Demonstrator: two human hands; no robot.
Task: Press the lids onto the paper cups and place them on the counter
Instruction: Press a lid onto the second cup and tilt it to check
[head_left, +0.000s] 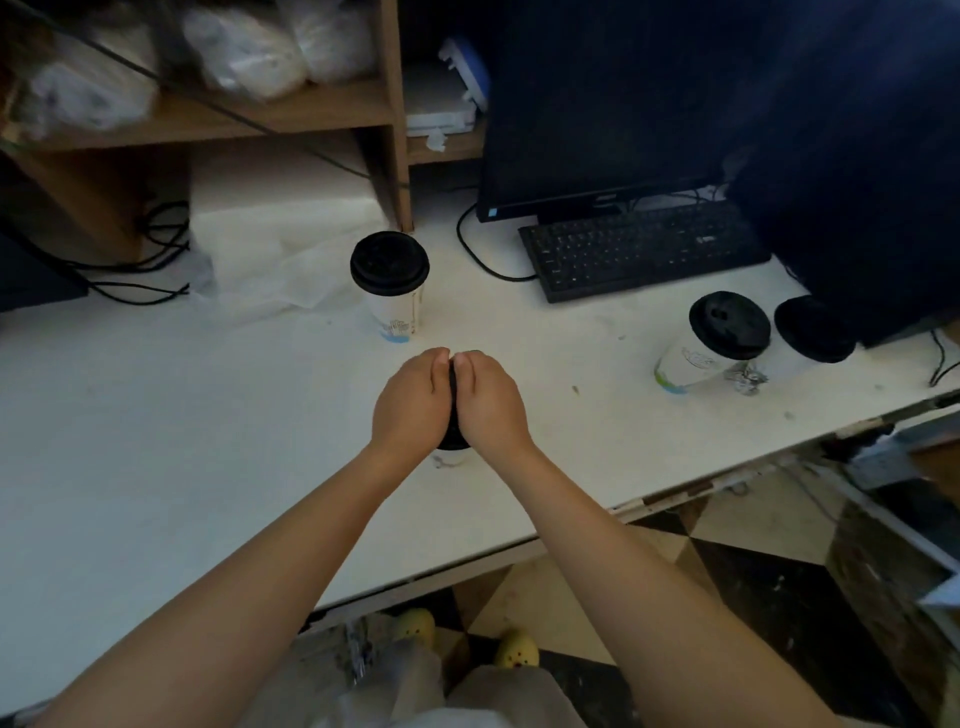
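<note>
My left hand (410, 402) and my right hand (491, 402) lie side by side, palms down, on a black lid (453, 439) that sits on a white paper cup (451, 457) in the middle of the white counter (156, 441). The hands hide most of that cup and lid. Another lidded paper cup (390, 283) stands upright just beyond my hands. Two more lidded cups stand to the right, one (714, 340) in front and one (810, 332) behind it near the dark case.
A black keyboard (641, 249) and a monitor (613, 104) stand at the back right. A wooden shelf (249, 114) with plastic bags is at the back left, and cables (145, 260) lie beneath it. The counter's front edge (571, 530) runs diagonally above a tiled floor.
</note>
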